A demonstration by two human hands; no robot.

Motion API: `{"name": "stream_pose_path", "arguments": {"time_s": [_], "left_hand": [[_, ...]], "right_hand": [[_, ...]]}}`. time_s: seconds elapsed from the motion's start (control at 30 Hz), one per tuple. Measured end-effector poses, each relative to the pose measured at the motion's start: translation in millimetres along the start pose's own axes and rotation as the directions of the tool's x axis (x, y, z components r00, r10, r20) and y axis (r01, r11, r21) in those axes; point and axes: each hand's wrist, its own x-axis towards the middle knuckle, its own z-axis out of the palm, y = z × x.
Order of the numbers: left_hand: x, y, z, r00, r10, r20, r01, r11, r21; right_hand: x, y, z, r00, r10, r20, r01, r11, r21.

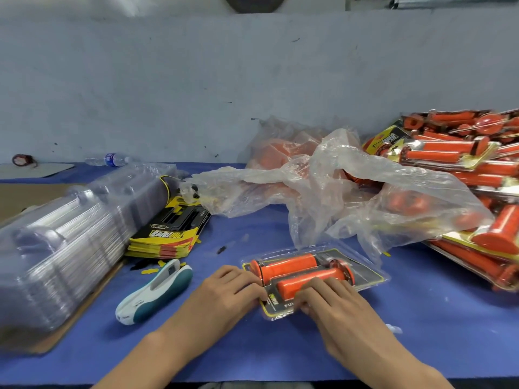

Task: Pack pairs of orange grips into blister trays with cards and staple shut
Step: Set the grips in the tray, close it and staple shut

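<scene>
My left hand (233,290) and right hand (334,301) press flat on the near end of the blister tray (370,272), holding it down on the blue table (252,346) rather than clasping it. Inside, the pair of orange grips (309,283) lies on its printed card (276,301). The stapler (154,293) lies untouched to the left. Risk noted: lifting one hand to fetch it could let the tray spring open, the card shift, and a staple miss the flange. Beyond lie the card stack (168,234), empty trays (70,234), a bag of loose grips (337,186) and finished packs (463,178).
</scene>
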Motion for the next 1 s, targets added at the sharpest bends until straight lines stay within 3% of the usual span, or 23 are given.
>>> {"name": "stream_pose_path", "arguments": {"time_s": [0.17, 0.3, 0.5, 0.73, 0.9, 1.0], "left_hand": [[2, 15, 2, 0.996, 0.07, -0.048, -0.073, 0.995, -0.062], [-1, 14, 1, 0.997, 0.069, -0.046, -0.072, 0.995, -0.068], [-7, -12, -8, 0.999, -0.023, 0.036, 0.023, 1.0, 0.015], [-6, 0, -10, 1.0, 0.008, 0.027, -0.01, 0.995, 0.099], [-1, 28, -6, 0.999, 0.044, 0.009, -0.044, 0.992, 0.118], [1, 43, -2, 0.998, -0.047, -0.049, 0.049, 0.998, 0.049]], "right_hand": [[10, -13, 1, 0.995, -0.046, -0.092, 0.048, 0.999, 0.016], [8, -15, 0, 0.994, -0.1, -0.053, 0.1, 0.995, 0.001], [-5, -6, -7, 0.993, -0.116, 0.003, 0.113, 0.973, 0.201], [-7, -6, -10, 0.998, -0.048, 0.029, 0.05, 0.997, -0.064], [-3, -34, 6, 0.989, 0.032, -0.144, -0.051, 0.99, -0.129], [-4, -31, 9, 0.978, 0.031, -0.204, -0.064, 0.986, -0.156]]}}
